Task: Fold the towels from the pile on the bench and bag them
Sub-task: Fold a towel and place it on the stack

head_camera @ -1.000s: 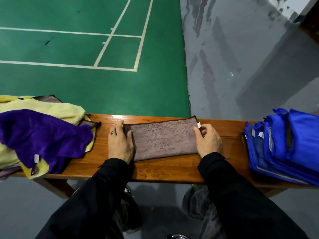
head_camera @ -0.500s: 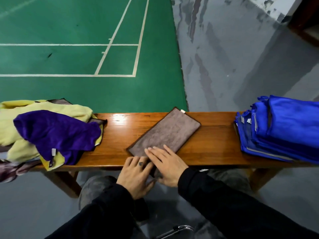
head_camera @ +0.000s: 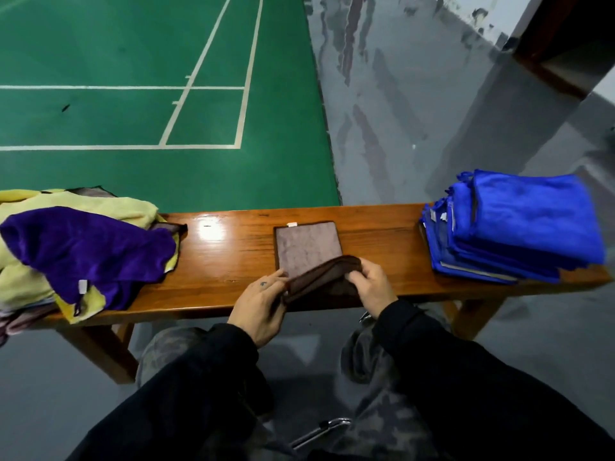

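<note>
Our left hand (head_camera: 263,302) and right hand (head_camera: 371,286) both pinch the near edge of the brown towel (head_camera: 307,249), lifted from the table (head_camera: 233,257) so it can fold over its flat far half.

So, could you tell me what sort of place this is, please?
Most likely an indoor sports hall, beside a court: the green court floor carries white boundary lines, with grey concrete beside it and a wooden bench at its edge.
</note>
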`<state>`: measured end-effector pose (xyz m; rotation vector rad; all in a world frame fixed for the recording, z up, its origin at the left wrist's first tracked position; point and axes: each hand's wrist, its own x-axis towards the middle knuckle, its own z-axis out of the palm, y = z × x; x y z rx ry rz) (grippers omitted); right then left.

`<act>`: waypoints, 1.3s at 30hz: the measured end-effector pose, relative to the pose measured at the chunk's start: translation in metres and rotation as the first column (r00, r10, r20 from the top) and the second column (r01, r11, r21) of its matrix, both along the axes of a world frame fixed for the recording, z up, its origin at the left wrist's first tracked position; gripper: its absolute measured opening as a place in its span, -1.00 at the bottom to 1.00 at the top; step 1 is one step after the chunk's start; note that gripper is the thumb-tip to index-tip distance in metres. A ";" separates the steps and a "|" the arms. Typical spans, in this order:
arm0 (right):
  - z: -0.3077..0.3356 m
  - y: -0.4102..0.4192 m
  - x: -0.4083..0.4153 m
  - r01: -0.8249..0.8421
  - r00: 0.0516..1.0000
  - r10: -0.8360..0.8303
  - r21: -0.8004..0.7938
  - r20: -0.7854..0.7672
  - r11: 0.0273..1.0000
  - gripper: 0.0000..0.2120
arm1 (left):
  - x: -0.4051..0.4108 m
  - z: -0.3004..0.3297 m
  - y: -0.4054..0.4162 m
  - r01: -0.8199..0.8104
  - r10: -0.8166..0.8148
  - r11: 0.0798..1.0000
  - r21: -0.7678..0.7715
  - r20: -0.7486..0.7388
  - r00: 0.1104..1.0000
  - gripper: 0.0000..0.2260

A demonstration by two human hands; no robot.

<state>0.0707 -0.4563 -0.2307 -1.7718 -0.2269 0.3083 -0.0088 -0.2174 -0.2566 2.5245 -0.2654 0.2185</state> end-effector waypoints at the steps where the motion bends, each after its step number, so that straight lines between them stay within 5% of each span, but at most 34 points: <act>1: 0.000 -0.004 0.001 0.009 1.000 -0.009 0.029 0.005 1.000 -0.83 | 0.001 0.005 -0.007 -0.021 0.019 0.998 -0.062 -0.039 0.999 -0.66; 6: -0.004 -0.015 0.005 -0.049 0.998 0.047 -0.076 -0.030 0.996 -0.86 | 0.010 0.013 -0.023 -0.196 0.129 0.932 -0.304 -0.226 0.966 -0.73; 9: -0.006 -0.004 0.017 0.045 0.999 -0.043 -0.130 0.013 0.991 -0.98 | 0.022 0.012 -0.022 -0.263 0.165 0.911 -0.316 -0.306 0.938 -0.71; 12: -0.007 0.008 0.034 0.122 0.992 -0.120 -0.153 0.024 0.981 -0.67 | 0.039 0.010 -0.021 -0.404 0.288 0.854 -0.328 -0.349 0.892 -0.59; 15: -0.013 0.021 0.050 0.152 0.988 -0.135 -0.315 0.077 0.937 -0.54 | 0.058 0.014 -0.024 -0.478 0.385 0.844 -0.244 -0.345 0.856 -0.64; 22: -0.028 0.035 0.061 0.324 0.936 -0.191 -0.515 0.295 0.793 -0.71 | 0.080 0.014 -0.022 -0.489 0.473 0.872 0.018 -0.291 0.832 -0.73; 29: -0.036 0.043 0.060 0.376 0.918 -0.213 -0.568 0.335 0.732 -0.73 | 0.077 0.006 -0.025 -0.519 0.524 0.851 0.088 -0.233 0.819 -0.76; 34: -0.027 0.054 0.066 0.327 0.945 -0.258 -0.626 0.202 0.708 -0.51 | 0.074 0.005 -0.030 -0.556 0.543 0.831 0.001 -0.211 0.812 -0.39; 36: -0.020 0.056 0.068 0.257 0.965 -0.224 -0.670 0.137 0.697 -0.60 | 0.075 0.006 -0.031 -0.563 0.536 0.825 -0.039 -0.262 0.803 -0.37; 39: -0.006 0.056 0.066 0.194 0.971 -0.231 -0.371 -0.057 0.908 -0.76 | 0.073 0.004 -0.027 -0.557 0.477 0.813 -0.169 -0.356 0.804 -0.45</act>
